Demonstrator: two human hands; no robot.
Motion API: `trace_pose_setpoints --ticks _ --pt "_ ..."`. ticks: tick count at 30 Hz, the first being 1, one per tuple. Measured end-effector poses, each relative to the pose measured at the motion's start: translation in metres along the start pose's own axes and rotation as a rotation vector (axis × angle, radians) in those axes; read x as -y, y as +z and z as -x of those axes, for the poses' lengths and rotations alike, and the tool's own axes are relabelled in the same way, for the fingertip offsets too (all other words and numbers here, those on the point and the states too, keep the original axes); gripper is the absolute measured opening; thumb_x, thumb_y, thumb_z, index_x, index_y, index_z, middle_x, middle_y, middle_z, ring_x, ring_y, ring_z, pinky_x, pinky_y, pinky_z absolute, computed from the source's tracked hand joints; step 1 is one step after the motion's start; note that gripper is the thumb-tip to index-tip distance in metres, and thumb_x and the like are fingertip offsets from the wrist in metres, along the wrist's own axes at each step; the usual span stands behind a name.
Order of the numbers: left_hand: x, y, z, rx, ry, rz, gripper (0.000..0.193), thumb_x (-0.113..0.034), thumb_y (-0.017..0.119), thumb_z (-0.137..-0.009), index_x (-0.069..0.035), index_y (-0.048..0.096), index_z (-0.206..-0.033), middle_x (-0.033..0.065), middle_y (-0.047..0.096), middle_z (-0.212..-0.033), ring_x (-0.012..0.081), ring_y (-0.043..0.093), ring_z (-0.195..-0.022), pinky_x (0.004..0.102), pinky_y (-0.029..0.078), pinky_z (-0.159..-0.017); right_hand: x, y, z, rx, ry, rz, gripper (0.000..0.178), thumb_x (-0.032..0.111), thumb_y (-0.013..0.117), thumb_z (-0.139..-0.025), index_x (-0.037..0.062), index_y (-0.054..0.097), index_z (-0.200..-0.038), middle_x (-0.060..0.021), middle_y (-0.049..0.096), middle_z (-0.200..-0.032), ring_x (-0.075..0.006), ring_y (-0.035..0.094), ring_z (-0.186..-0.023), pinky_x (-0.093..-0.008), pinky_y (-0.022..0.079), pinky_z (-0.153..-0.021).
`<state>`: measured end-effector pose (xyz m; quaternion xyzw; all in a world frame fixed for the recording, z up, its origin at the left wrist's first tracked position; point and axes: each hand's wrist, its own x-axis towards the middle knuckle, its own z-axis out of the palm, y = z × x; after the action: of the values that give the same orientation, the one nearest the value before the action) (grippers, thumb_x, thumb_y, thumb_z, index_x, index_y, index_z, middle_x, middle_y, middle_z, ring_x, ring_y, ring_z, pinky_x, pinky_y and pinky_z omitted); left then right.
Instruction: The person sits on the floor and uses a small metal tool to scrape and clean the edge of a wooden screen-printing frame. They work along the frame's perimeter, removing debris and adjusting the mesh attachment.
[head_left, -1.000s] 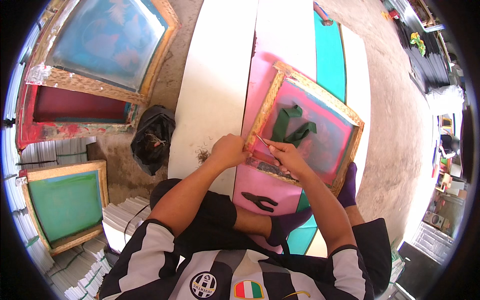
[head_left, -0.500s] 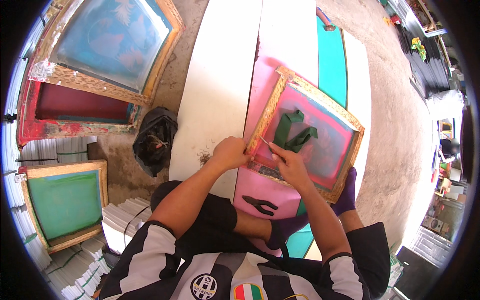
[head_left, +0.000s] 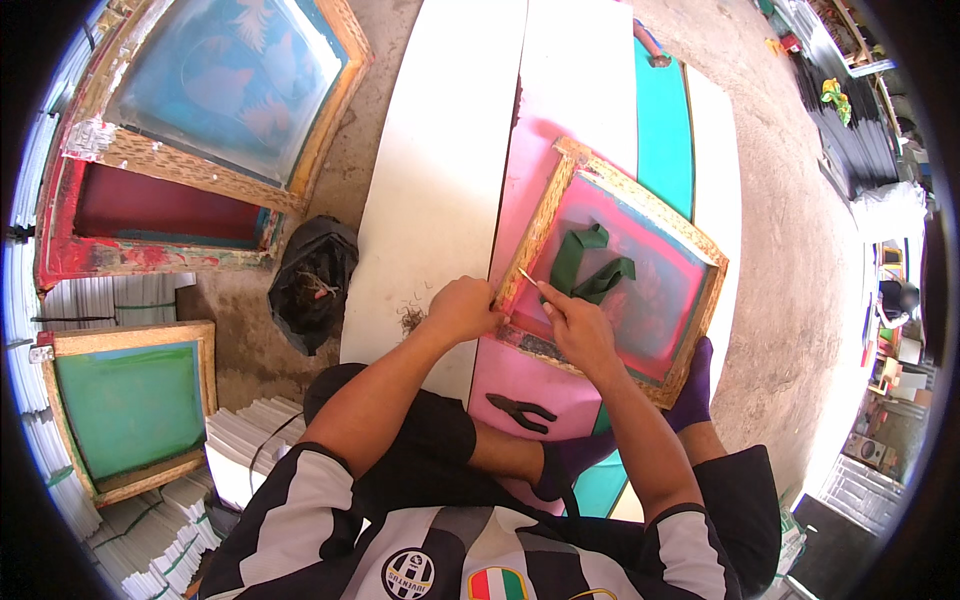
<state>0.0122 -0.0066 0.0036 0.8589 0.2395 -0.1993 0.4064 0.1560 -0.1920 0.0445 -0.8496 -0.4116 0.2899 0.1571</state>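
A wooden screen-printing frame with pink-edged mesh lies tilted across the boards before me. My left hand is closed on its near left corner. In my right hand is a thin, pointed tool, whose tip meets the frame's left wooden bar; its exact kind is too small to tell. A folded dark green cloth strip rests on the mesh, just beyond my right fingers. Black-handled pliers lie on the pink board below the frame. My foot in a purple sock touches the frame's right end.
Small dark bits lie on the white board left of my left hand. A black plastic bag sits on the floor. More framed screens lean at the left. A hammer lies at the far end.
The tool in my right hand has shifted slightly along the frame's left bar. My left hand keeps its hold on the corner.
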Motion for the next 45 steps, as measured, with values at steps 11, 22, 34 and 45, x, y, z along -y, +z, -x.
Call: trace_pose_setpoints --ticks 11,22,34,45 --pt "-0.012 -0.002 0.010 -0.021 0.006 -0.056 0.036 -0.034 0.080 -0.084 -0.003 0.074 -0.103 0.0204 0.075 -0.088 0.0396 0.074 -0.088 0.0502 0.059 -0.080 0.037 -0.013 -0.002 0.098 0.055 0.376 0.045 0.027 0.058 -0.100 0.0235 0.060 -0.145 -0.0208 0.069 -0.086 -0.0401 0.073 -0.085 -0.0542 0.057 -0.076" --pt "-0.008 0.002 0.008 -0.069 0.017 -0.078 0.031 -0.037 0.078 -0.084 -0.006 0.078 -0.083 0.0196 0.072 -0.079 0.0399 0.073 -0.081 0.0510 0.058 -0.076 0.001 0.011 -0.005 0.033 0.008 0.012 0.043 0.022 0.061 -0.103 0.0155 0.061 -0.145 -0.0215 0.072 -0.103 -0.0359 0.073 -0.085 -0.0449 0.056 -0.081" --pt "0.000 0.005 0.003 -0.046 0.020 -0.062 0.036 -0.041 0.079 -0.083 -0.006 0.077 -0.088 0.0186 0.073 -0.082 0.0392 0.073 -0.083 0.0502 0.057 -0.076 0.000 -0.019 -0.017 0.428 0.601 -1.124 0.038 0.027 0.057 -0.108 0.0182 0.065 -0.144 -0.0020 0.060 -0.073 -0.0102 0.053 -0.055 -0.0273 0.039 -0.043" --pt "-0.005 -0.003 0.004 -0.048 0.008 -0.019 0.040 -0.042 0.082 -0.080 -0.003 0.076 -0.084 0.0210 0.071 -0.076 0.0401 0.072 -0.077 0.0496 0.056 -0.073 0.010 -0.011 -0.005 0.028 0.109 -0.104 0.036 0.033 0.058 -0.103 0.0287 0.067 -0.137 -0.0229 0.073 -0.102 -0.0451 0.070 -0.095 -0.0536 0.055 -0.083"
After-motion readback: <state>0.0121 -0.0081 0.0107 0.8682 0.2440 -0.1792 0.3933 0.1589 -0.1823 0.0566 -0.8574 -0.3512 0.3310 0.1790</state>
